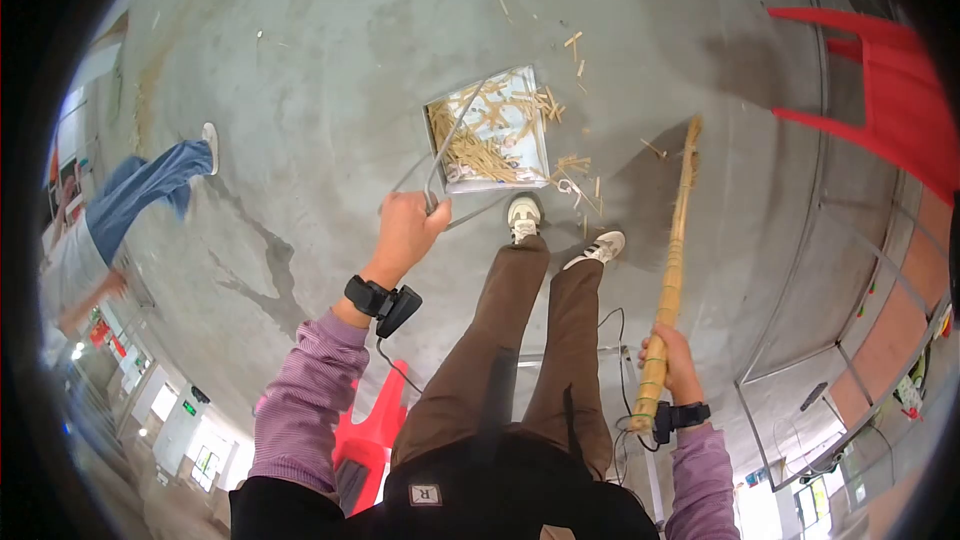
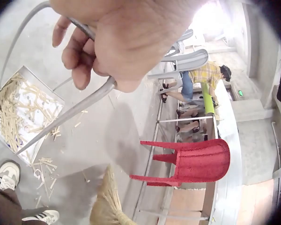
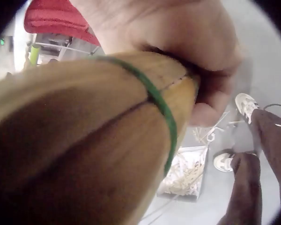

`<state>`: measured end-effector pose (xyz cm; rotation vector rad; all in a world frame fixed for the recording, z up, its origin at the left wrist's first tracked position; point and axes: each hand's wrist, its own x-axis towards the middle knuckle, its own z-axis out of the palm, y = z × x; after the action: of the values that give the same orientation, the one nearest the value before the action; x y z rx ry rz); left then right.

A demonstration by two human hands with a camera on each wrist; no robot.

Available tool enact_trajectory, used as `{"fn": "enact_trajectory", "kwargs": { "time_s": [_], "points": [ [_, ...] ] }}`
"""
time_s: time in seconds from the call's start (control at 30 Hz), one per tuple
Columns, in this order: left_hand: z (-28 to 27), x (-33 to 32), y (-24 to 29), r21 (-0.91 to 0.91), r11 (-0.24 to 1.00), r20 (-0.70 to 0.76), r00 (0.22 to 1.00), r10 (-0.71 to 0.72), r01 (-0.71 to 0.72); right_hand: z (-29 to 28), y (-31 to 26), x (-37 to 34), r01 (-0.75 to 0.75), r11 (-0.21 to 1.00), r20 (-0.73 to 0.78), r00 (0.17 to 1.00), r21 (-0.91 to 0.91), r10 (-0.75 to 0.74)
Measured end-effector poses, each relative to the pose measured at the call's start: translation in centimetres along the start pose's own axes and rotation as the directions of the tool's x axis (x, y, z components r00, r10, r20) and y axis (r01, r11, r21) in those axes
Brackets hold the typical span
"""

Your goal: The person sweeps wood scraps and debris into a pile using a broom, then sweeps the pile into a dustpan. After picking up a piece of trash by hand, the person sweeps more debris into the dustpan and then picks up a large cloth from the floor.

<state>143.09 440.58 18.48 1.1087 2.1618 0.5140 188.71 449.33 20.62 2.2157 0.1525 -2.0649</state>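
The left hand (image 1: pixel 408 232) grips the grey metal handle (image 1: pixel 455 135) of a square dustpan (image 1: pixel 487 185) on the floor; in the left wrist view the fingers curl round that handle (image 2: pixel 84 101). Light sticks and white scraps lie in the pan. The right hand (image 1: pixel 678 365) is curled round the handle end of a straw broom (image 1: pixel 672 275), whose bristles reach the floor area right of the pan. Close up in the right wrist view, the broom handle (image 3: pixel 84 131) with a green band fills much of the picture, the right hand (image 3: pixel 178 37) around it.
Loose sticks (image 1: pixel 575 168) lie on the floor right of the pan. Two shoes (image 1: pixel 523 218) stand just below it. A red chair (image 1: pixel 880 90) is at the right, a red stool (image 1: pixel 375 430) lower left. Another person (image 1: pixel 150 190) is at the left.
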Motion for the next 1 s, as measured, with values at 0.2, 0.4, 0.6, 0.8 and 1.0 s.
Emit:
{"fn": "enact_trajectory", "kwargs": {
  "time_s": [0.2, 0.4, 0.6, 0.8, 1.0],
  "points": [
    [0.2, 0.0, -0.1, 0.057, 0.996, 0.014, 0.998, -0.064, 0.063, 5.1, 3.1, -3.1, -0.022, 0.974, 0.112, 0.993, -0.227, 0.048],
    [-0.2, 0.1, 0.7, 0.075, 0.993, 0.029, 0.995, -0.096, 0.093, 8.6, 2.8, -6.3, 0.076, 0.901, 0.342, 0.936, -0.427, 0.083],
    [-0.4, -0.1, 0.3, 0.111, 0.989, 0.046, 0.994, -0.100, 0.095, 6.4, 1.6, -10.4, 0.050, 0.887, 0.380, 0.914, -0.459, 0.145],
    [0.0, -0.2, -1.0, 0.106, 0.991, 0.051, 0.994, -0.093, 0.087, 1.6, 4.3, -12.3, 0.022, 0.933, 0.324, 0.941, -0.358, 0.102],
    [0.0, 0.2, -2.1, 0.102, 0.988, 0.102, 0.986, -0.129, 0.119, -4.1, 7.4, -12.9, 0.029, 0.997, 0.239, 0.971, -0.072, -0.011]
  ]
}}
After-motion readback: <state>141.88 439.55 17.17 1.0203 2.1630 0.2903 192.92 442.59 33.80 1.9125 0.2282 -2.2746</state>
